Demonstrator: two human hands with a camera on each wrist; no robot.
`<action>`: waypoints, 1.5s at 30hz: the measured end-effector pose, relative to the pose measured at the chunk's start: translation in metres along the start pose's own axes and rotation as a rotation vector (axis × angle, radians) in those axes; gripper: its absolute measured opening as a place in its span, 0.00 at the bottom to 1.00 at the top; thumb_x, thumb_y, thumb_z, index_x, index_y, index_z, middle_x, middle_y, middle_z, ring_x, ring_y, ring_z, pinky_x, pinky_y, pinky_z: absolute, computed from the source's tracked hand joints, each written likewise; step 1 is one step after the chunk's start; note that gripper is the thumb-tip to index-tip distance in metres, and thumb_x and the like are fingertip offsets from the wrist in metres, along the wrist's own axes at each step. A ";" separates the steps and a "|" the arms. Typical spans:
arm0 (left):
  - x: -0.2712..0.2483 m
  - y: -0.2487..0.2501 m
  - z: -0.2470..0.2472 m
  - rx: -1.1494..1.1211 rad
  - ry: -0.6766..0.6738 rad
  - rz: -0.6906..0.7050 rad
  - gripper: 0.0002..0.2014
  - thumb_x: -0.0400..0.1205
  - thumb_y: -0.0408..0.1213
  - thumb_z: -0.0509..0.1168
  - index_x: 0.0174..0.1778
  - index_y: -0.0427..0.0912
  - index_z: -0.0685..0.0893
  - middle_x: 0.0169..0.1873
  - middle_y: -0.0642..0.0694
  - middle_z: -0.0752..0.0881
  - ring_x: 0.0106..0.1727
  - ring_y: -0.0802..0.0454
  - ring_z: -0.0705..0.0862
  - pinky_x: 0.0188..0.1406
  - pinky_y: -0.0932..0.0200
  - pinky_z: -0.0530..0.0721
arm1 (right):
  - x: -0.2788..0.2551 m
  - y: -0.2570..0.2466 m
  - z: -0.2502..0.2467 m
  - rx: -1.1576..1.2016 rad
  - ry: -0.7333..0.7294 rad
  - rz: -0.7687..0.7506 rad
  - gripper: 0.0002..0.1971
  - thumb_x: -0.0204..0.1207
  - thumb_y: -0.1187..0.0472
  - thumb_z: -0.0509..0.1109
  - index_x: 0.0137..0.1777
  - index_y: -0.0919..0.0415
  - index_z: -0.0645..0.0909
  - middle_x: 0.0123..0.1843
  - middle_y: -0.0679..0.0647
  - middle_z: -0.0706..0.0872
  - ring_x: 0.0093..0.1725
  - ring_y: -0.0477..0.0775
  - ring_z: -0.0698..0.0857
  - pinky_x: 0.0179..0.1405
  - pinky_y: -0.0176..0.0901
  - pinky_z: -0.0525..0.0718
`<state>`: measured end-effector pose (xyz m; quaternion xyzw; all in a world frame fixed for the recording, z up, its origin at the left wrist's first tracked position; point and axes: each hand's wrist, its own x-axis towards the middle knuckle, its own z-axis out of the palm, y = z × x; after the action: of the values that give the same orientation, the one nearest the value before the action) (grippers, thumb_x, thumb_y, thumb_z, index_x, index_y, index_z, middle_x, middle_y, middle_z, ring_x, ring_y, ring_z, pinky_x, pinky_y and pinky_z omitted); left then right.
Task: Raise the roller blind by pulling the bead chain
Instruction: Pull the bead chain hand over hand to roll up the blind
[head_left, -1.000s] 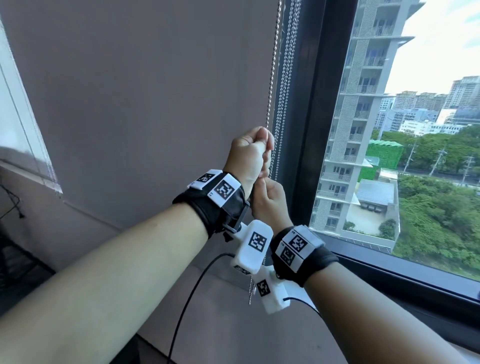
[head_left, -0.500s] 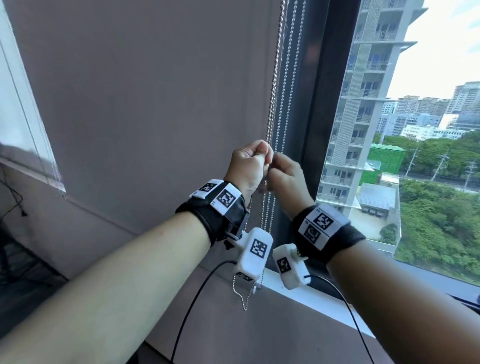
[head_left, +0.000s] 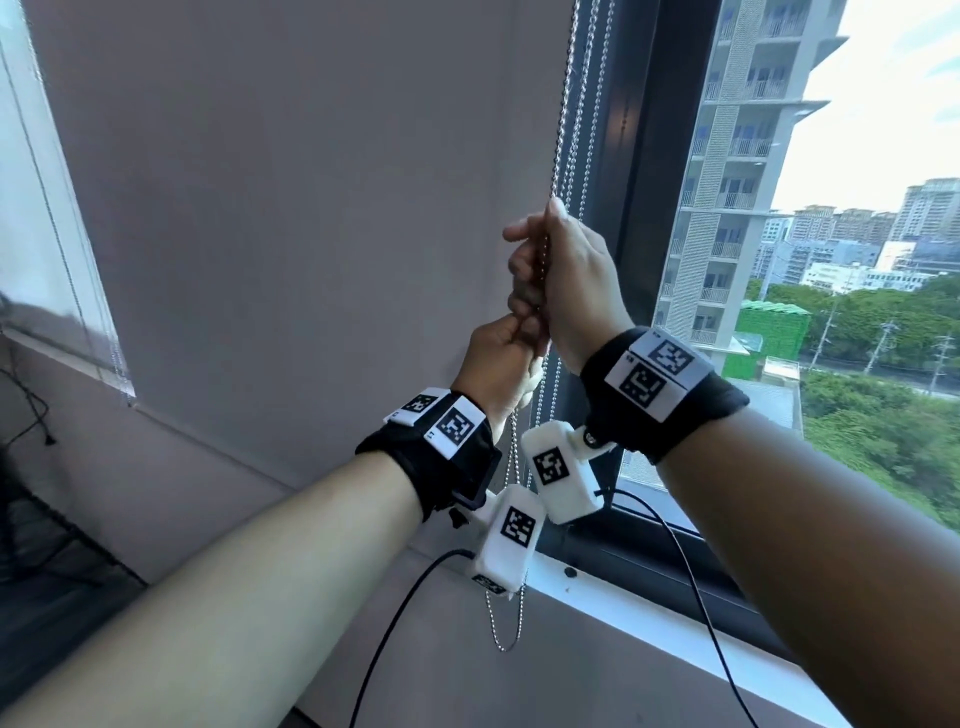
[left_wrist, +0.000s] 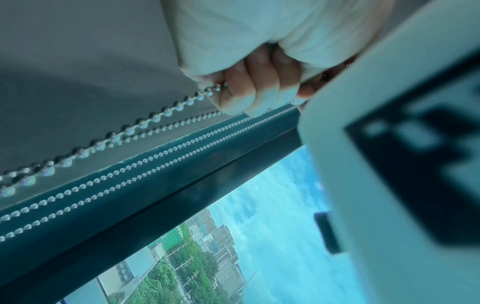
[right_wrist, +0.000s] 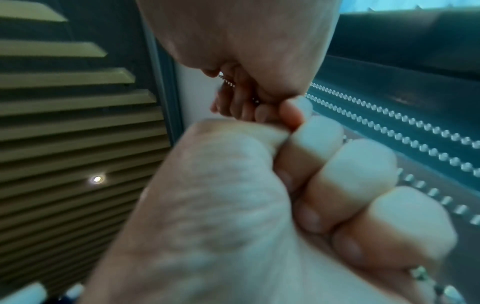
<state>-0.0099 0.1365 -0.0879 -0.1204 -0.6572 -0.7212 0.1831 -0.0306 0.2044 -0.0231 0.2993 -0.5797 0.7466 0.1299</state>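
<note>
Right hand (head_left: 566, 280) fisted round bead chain (head_left: 563, 130), above left hand (head_left: 498, 364), also clenched on it: stacked for hand-over-hand pulling, presumably. Chain hanging at roller blind (head_left: 311, 182) edge, beside dark window frame (head_left: 654, 156). White sill (head_left: 623, 597) below; tower blocks, trees outside.

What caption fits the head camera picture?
Right hand above left hand, both gripping the silver metal bead chain beside the window.
</note>
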 end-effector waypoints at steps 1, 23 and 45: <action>-0.001 0.000 0.000 -0.004 -0.011 -0.001 0.19 0.85 0.30 0.51 0.26 0.41 0.69 0.17 0.47 0.63 0.14 0.57 0.57 0.15 0.67 0.54 | 0.000 -0.002 0.002 0.030 0.007 0.030 0.23 0.89 0.52 0.52 0.35 0.61 0.74 0.21 0.52 0.68 0.18 0.49 0.63 0.19 0.36 0.65; -0.027 -0.041 -0.004 0.216 -0.061 -0.082 0.15 0.78 0.23 0.56 0.25 0.37 0.72 0.19 0.44 0.72 0.23 0.51 0.67 0.29 0.58 0.66 | -0.034 0.041 -0.013 0.066 0.064 0.077 0.24 0.87 0.52 0.54 0.26 0.53 0.60 0.17 0.46 0.59 0.16 0.47 0.54 0.20 0.30 0.55; 0.026 0.031 0.019 -0.120 -0.063 0.018 0.20 0.88 0.43 0.50 0.31 0.41 0.73 0.16 0.53 0.66 0.18 0.56 0.61 0.20 0.61 0.57 | -0.076 0.106 -0.032 -0.022 0.095 0.119 0.24 0.87 0.57 0.58 0.26 0.54 0.60 0.22 0.47 0.60 0.22 0.45 0.59 0.23 0.42 0.56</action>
<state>-0.0218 0.1510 -0.0472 -0.1594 -0.6171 -0.7535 0.1612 -0.0377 0.2155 -0.1566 0.2272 -0.5979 0.7599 0.1157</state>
